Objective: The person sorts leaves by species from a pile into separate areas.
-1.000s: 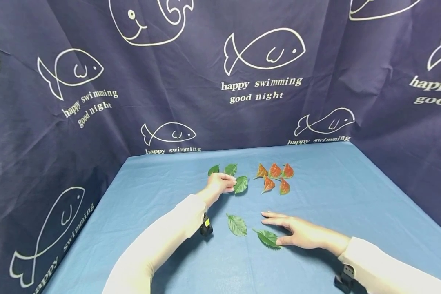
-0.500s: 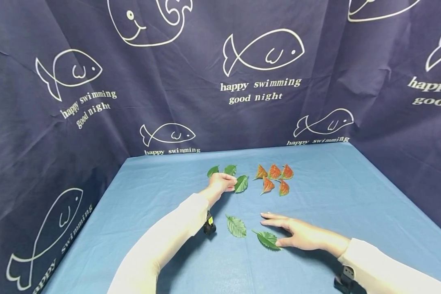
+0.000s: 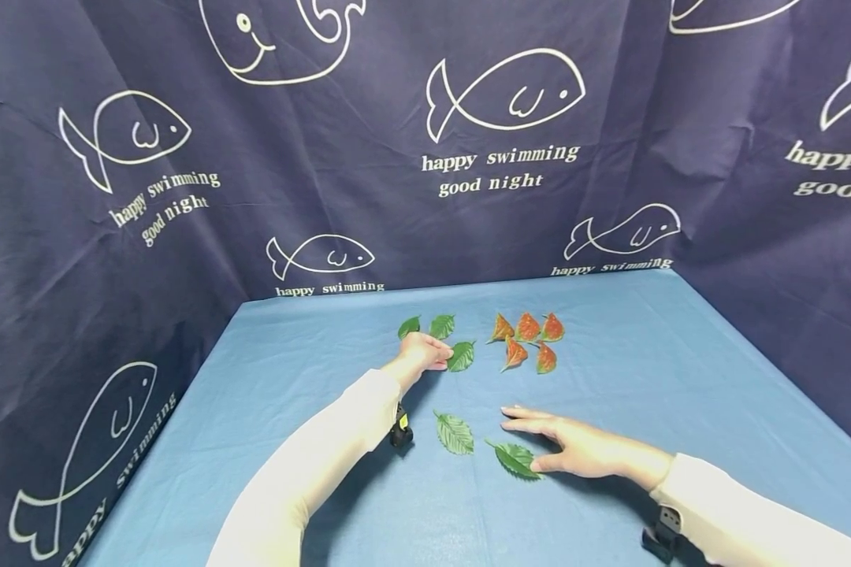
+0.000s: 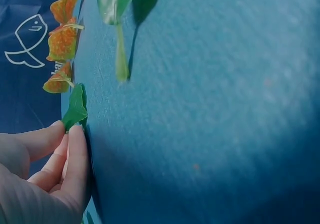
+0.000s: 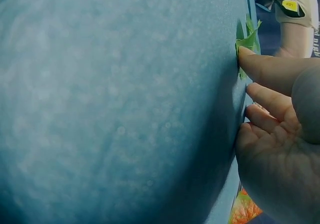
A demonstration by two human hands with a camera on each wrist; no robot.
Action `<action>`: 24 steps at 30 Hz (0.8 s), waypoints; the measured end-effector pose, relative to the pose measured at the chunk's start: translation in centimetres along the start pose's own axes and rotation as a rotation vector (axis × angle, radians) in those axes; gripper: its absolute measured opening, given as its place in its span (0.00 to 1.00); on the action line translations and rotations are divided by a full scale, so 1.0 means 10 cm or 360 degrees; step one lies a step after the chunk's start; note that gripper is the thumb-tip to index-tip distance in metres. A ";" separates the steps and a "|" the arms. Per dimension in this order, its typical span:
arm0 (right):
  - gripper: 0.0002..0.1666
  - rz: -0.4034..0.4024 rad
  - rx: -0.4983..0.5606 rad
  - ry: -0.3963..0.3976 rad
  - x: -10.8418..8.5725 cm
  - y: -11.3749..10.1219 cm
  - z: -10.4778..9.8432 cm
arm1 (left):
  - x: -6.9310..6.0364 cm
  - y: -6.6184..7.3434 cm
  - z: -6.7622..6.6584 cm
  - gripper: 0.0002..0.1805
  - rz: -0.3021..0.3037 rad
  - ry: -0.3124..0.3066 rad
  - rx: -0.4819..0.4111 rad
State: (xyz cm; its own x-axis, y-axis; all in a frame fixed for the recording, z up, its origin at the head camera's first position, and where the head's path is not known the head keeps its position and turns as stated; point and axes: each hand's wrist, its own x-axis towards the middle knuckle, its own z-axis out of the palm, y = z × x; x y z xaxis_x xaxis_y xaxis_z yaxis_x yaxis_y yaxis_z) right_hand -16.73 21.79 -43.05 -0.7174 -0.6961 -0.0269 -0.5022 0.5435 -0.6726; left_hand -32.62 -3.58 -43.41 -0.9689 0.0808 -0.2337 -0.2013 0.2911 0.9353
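Note:
My left hand [image 3: 423, 352] pinches the edge of a green leaf [image 3: 462, 356] at the back of the table. In the left wrist view, thumb and fingertips meet on that leaf [image 4: 76, 107]. Two more green leaves lie just behind the hand, one [image 3: 443, 326] fully seen, the other [image 3: 409, 325] partly covered. My right hand [image 3: 581, 449] rests on the table with fingers spread. Its thumb touches the end of a serrated green leaf [image 3: 514, 458], as the right wrist view also shows. A paler green leaf [image 3: 455, 433] lies to the left of that one.
Several orange-red leaves [image 3: 528, 326] lie in two rows right of the left hand. A blue cloth [image 3: 397, 512] covers the table. Dark blue curtains [image 3: 369, 157] with fish drawings stand behind and at both sides. Each wrist wears a small black camera [image 3: 400, 429].
The left hand keeps its pinch on the green leaf, which has barely shifted. The right hand stays in place with its thumb at the leaf. The head view tilts slightly.

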 end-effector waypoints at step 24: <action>0.36 0.0029 -0.0031 0.0005 0.02 0.02 0.03 | -0.13 0.00 -0.08 0.08 -0.0109 -0.0012 0.0078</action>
State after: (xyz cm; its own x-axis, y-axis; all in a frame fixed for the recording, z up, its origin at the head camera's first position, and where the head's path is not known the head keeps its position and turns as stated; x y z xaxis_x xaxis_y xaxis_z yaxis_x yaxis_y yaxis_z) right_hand -16.85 21.60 -43.38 -0.7282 -0.6844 -0.0365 -0.4981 0.5651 -0.6577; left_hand -31.46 -4.46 -42.84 -0.9519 0.0662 -0.2991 -0.2599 0.3425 0.9029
